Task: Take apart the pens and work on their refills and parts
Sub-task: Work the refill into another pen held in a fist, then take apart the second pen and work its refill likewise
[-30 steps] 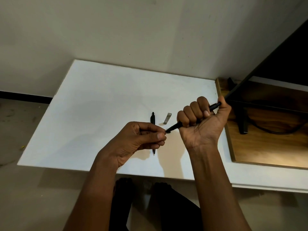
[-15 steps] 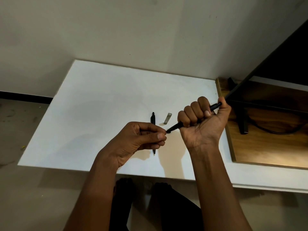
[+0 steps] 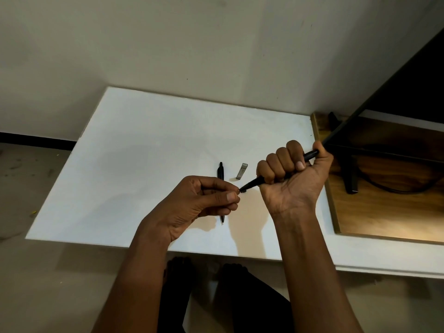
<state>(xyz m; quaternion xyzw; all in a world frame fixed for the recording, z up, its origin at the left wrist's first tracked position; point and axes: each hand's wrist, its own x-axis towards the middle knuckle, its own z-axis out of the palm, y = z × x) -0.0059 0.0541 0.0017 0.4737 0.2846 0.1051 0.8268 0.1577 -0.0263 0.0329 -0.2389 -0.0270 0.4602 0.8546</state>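
Note:
My right hand grips a black pen in a fist above the white table; the pen's tip end points down-left. My left hand pinches that tip between thumb and forefinger. A second black pen lies on the table behind my left hand, its lower half partly hidden by my fingers. A small grey pen part lies on the table just right of it.
A wooden board sits at the table's right with a black stand and cable on it. A dark slanted bar rises at upper right. A wall stands behind the table; my feet show below its front edge.

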